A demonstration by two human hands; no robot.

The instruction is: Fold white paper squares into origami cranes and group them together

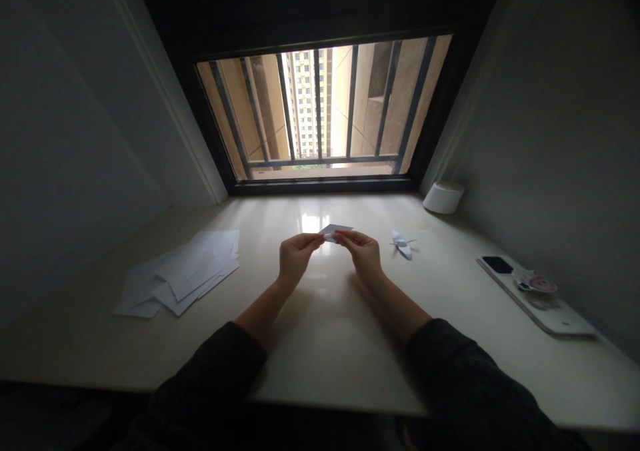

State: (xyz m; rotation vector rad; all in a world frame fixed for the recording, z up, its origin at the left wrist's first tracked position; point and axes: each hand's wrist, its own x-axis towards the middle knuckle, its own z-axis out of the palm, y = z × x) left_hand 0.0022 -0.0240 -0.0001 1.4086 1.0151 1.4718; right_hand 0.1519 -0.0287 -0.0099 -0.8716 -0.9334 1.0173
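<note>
Sleeves: dark sleeves (215, 378), lower frame, forearms bare.
Left hand (297, 258): fingers pinching folded white paper (336, 232).
Right hand (364, 254): fingers pinching same paper.
Paper: between hands, above tabletop (320, 344).
Nearby: origami crane (403, 244), right; loose white sheets (175, 274), left.

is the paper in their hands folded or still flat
Folded: the white paper held between the left hand and right hand shows angled, pointed edges, not a flat sheet.
</note>
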